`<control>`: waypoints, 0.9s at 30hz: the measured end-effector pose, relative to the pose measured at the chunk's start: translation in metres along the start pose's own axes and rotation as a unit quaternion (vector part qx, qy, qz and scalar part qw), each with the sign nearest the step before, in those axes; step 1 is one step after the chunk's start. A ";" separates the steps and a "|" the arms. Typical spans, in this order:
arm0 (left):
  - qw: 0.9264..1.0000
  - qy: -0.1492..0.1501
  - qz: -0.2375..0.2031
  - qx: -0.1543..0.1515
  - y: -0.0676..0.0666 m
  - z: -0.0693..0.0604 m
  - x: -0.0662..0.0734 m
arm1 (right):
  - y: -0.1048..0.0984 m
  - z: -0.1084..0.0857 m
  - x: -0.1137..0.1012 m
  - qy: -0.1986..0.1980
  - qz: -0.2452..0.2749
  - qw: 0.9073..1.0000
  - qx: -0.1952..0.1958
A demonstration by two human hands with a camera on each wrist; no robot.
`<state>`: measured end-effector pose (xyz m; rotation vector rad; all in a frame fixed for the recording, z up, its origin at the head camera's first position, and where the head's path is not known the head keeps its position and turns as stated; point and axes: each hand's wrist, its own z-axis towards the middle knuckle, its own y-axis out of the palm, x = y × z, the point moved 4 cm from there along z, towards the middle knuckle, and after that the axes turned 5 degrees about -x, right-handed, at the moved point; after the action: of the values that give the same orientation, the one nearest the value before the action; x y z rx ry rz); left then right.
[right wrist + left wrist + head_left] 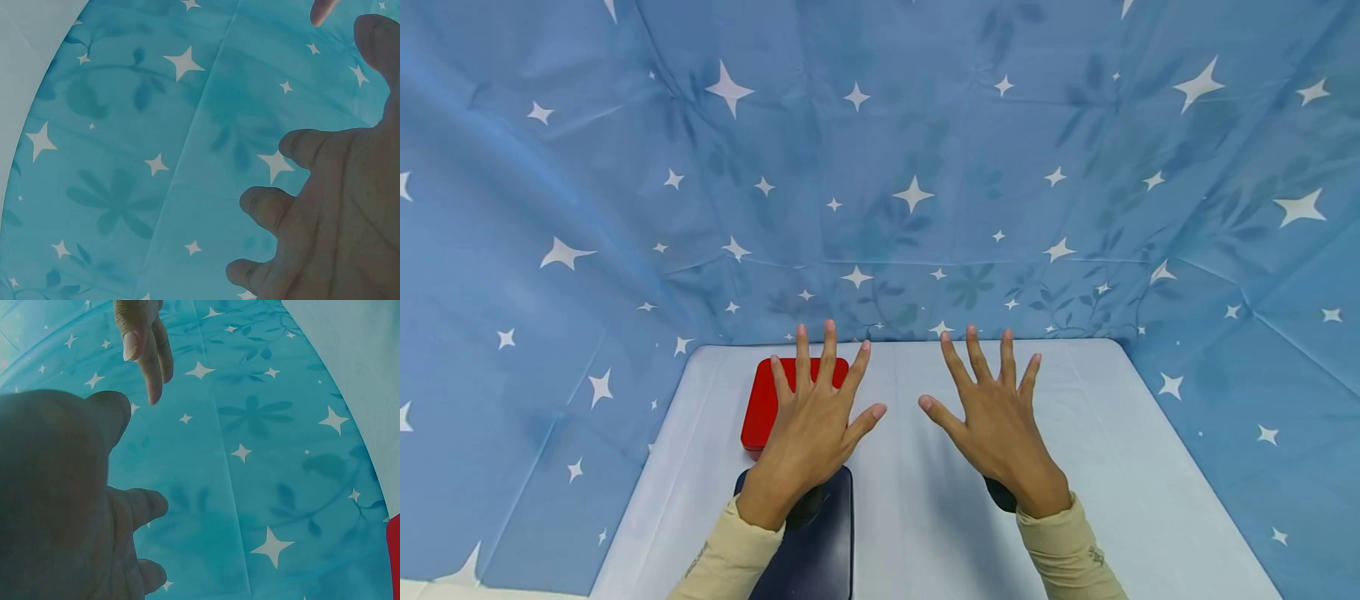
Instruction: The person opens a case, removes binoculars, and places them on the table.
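Both hands are held up side by side with fingers straight and spread, backs toward the head camera. My left hand [812, 425] holds nothing; in the head view it overlaps a red box [762, 417] and part of a dark navy flat case [820, 550]. My right hand [1003, 421] is likewise bare, in front of the white table, with a soft shadow below it. In the left wrist view the left palm [56, 500] fills the left side, with right-hand fingers [153, 362] above. The right palm [344, 219] shows in the right wrist view.
A white-covered table [895, 517] carries the red box at its back left and the dark case nearer the front. Blue curtains [910, 233] with white stars and leaf prints stand behind it and on both sides.
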<state>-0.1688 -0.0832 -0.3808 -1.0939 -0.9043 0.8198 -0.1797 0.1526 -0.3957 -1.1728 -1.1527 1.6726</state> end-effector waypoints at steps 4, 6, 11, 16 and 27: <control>1.000 0.000 0.002 -0.004 0.002 0.000 0.001 | 0.001 -0.001 0.001 -0.002 0.002 1.000 0.001; 1.000 0.000 -0.001 -0.006 0.003 0.000 0.001 | 0.003 -0.001 0.001 -0.002 0.003 1.000 0.000; 1.000 0.002 -0.004 -0.001 0.004 0.000 0.001 | 0.005 0.000 0.001 0.001 0.010 1.000 0.004; 1.000 -0.009 -0.014 0.001 0.003 -0.004 -0.003 | 0.004 0.000 -0.001 0.002 0.024 0.999 0.028; 0.998 -0.037 -0.052 0.013 0.006 -0.023 -0.017 | 0.014 -0.003 -0.006 0.002 0.059 0.996 0.068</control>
<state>-0.1553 -0.1058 -0.3948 -0.9907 -1.0017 0.7877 -0.1762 0.1442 -0.4082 -1.1773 -0.9671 1.8063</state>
